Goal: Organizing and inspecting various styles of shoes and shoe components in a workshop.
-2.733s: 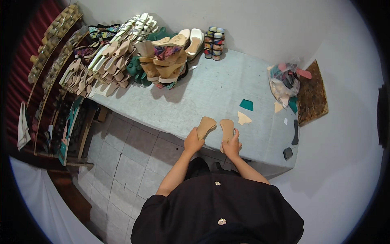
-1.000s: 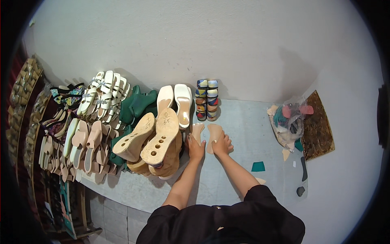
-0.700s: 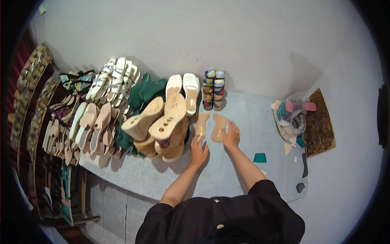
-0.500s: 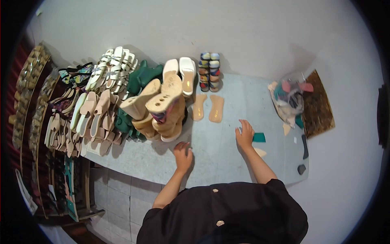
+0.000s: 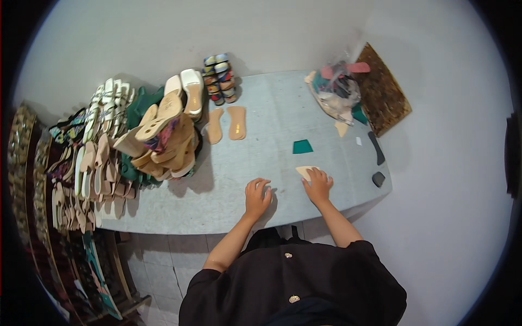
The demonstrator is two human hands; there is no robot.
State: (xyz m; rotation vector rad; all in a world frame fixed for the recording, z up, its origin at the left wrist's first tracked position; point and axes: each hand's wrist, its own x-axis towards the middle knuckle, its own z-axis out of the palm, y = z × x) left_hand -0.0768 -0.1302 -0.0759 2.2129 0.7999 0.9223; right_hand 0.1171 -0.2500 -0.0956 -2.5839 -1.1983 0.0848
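Note:
My left hand [image 5: 257, 196] rests fingers-down on the grey table [image 5: 217, 201] near its front edge, holding nothing. My right hand [image 5: 317, 186] lies on a small cream offcut [image 5: 303, 171] on the table, fingers spread over it. A green offcut [image 5: 302, 146] lies just beyond. Two tan insoles [image 5: 227, 124] lie side by side farther back, apart from both hands, next to a heap of tan wedge sandals [image 5: 163, 141].
Rows of sandals and soles [image 5: 92, 163] fill the table's left part. A stack of multicoloured sandals [image 5: 220, 79] stands at the back wall. A plastic bag of scraps [image 5: 336, 95] and a brown mat [image 5: 383, 95] sit at the right, with two dark pieces [image 5: 377, 157] near the right edge.
Both hands left the tan insoles beside the sandal heap and drew back to the table's front. My right hand has come down on the cream offcut.

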